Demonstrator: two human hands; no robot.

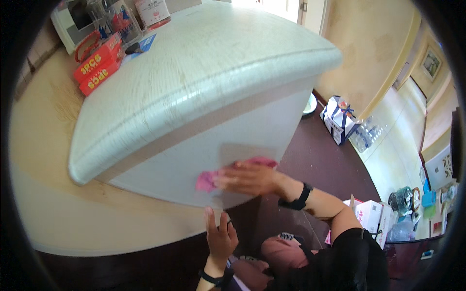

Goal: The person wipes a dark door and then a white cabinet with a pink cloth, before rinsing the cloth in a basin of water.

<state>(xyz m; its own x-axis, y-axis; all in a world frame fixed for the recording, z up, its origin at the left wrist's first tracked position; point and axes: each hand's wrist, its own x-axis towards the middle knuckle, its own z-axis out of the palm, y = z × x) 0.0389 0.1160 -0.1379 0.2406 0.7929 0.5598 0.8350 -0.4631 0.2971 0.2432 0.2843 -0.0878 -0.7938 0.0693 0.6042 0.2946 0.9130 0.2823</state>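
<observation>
My right hand [249,179] lies flat over a pink cloth [207,180], pressing it on the white side panel [174,160] of a cabinet. The cloth sticks out at both sides of the hand; the hand is slightly blurred. My left hand [220,232] is raised below the panel's lower edge with its fingers apart, holding nothing. Above both hands juts the cabinet's rounded pale top [204,62]. Each wrist wears a black band.
On the top's far left stand red boxes [98,69], a glass jug and a bottle [154,12] with pink liquid. A striped bag [336,120] and clear plastic bottles [367,134] stand on the floor at right. White cartons [369,214] are beside my right elbow.
</observation>
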